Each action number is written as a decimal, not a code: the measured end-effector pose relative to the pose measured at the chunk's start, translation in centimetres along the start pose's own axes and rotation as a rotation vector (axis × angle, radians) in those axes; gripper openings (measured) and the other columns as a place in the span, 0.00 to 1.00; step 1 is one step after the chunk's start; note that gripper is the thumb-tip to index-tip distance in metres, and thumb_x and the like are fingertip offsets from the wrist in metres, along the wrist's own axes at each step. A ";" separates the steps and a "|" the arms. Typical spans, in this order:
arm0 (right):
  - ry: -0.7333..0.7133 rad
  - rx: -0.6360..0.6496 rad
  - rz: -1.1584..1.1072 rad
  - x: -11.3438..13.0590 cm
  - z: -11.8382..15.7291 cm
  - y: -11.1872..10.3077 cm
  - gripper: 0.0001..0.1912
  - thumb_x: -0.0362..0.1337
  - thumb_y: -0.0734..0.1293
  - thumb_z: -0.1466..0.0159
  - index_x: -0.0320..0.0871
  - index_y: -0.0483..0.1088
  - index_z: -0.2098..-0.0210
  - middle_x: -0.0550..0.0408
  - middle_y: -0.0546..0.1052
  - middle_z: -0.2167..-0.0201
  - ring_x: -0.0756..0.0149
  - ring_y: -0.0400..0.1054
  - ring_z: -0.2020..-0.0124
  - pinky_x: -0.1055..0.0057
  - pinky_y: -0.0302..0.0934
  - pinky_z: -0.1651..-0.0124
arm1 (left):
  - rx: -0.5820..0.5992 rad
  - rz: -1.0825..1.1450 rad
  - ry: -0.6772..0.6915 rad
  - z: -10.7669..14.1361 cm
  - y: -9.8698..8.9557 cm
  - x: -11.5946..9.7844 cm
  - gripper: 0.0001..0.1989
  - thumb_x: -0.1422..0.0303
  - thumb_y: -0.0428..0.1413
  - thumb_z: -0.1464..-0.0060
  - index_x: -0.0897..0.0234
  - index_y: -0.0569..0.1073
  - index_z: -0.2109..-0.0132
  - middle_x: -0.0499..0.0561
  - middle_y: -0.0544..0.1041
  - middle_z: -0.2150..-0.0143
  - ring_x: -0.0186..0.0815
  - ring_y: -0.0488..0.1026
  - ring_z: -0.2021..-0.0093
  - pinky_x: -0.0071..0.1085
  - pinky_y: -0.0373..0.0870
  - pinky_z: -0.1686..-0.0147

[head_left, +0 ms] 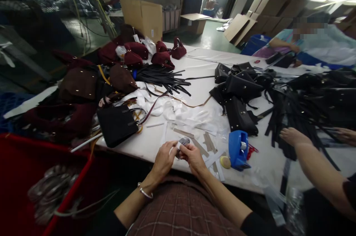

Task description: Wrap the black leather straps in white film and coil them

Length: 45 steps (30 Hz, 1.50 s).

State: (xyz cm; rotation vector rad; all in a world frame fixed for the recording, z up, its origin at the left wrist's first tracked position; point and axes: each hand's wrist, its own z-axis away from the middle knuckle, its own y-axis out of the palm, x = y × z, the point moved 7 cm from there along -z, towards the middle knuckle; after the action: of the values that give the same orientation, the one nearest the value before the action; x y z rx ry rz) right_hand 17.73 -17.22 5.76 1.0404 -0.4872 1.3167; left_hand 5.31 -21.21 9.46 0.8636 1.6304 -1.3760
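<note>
At the near edge of the table, my left hand [164,157] and my right hand [194,157] meet with fingers closed around a small grey rolled piece [184,140]. A bit of white shows between the fingertips; its exact kind is too small to tell. Grey-brown flat strips [210,142] and white strips lie just beyond and beside my right hand. Further right stand a blue tape dispenser [236,149] and a small yellowish round roll [225,162]. To the left of my left hand sits a black handbag [115,126].
Dark red bags [136,52] and brown ones pile up at the left, with black straps [158,75] beside them. Black bags [241,84] lie at the right. A red bin [55,147] stands at lower left. A co-worker's arm [308,158] reaches in from the right; another person sits across.
</note>
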 end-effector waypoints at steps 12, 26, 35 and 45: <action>-0.189 -0.076 0.330 4.6 1.0 -10.1 0.20 0.52 0.75 0.52 0.39 0.75 0.74 0.57 0.74 0.83 0.70 0.65 0.83 0.73 0.60 0.80 | 0.223 0.664 -0.441 -2.9 8.3 -2.0 0.19 0.57 0.67 0.62 0.68 0.78 0.67 0.50 0.78 0.73 0.35 0.70 0.72 0.29 0.65 0.68; -0.158 -0.706 0.206 6.2 3.3 -34.0 0.25 0.53 0.75 0.60 0.39 0.78 0.71 0.49 0.81 0.71 0.58 0.72 0.65 0.64 0.62 0.59 | 0.210 0.820 -0.574 -4.0 13.0 -3.6 0.20 0.61 0.69 0.66 0.69 0.78 0.66 0.49 0.78 0.72 0.31 0.70 0.73 0.27 0.64 0.70; -0.188 -0.858 0.096 5.0 4.0 -34.9 0.23 0.50 0.76 0.65 0.40 0.75 0.75 0.53 0.79 0.77 0.60 0.72 0.69 0.64 0.63 0.62 | 0.287 0.837 -0.605 -4.4 13.0 -3.3 0.22 0.61 0.70 0.66 0.69 0.78 0.63 0.50 0.78 0.69 0.32 0.71 0.72 0.27 0.66 0.69; -0.119 -0.949 0.512 4.3 6.4 -36.1 0.14 0.48 0.71 0.58 0.44 0.72 0.82 0.49 0.76 0.81 0.53 0.71 0.70 0.61 0.63 0.64 | 0.454 1.077 -0.625 -4.6 13.4 -4.9 0.15 0.63 0.68 0.61 0.67 0.77 0.66 0.50 0.77 0.69 0.35 0.71 0.68 0.34 0.71 0.64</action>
State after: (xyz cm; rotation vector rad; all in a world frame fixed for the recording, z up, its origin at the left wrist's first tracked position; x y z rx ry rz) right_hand 54.22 -17.17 0.12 0.1896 -1.3695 1.2239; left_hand 18.64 -14.42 8.49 1.1561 0.2339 -1.0257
